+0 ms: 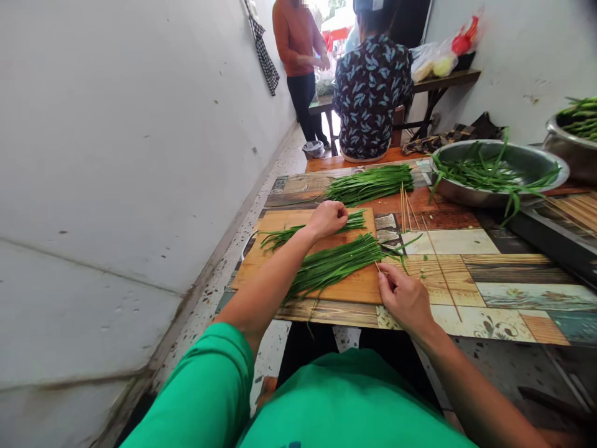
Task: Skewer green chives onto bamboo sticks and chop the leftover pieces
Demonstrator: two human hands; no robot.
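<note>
My left hand (329,219) is closed, fingertips pinched, just over a small bunch of garlic chives (280,238) on the wooden cutting board (261,264). What it pinches, if anything, is hidden. Closer to me on the same board lies a thicker bunch of garlic chives (338,264), its right ends reaching the board's edge. Beside those ends, my right hand (405,297) is closed around a thin bamboo skewer (377,267), of which only a short tip shows. Several loose skewers (405,208) lie on the table to the right, one of them apart.
Behind the board lies a large pile of chives (368,185). A metal basin (501,193) of loose greens stands at the right, near a metal pot (555,146) and more skewers (576,211). Beyond the table are a seated person (373,93) and a standing person (298,43). A wall (116,155) runs along the left.
</note>
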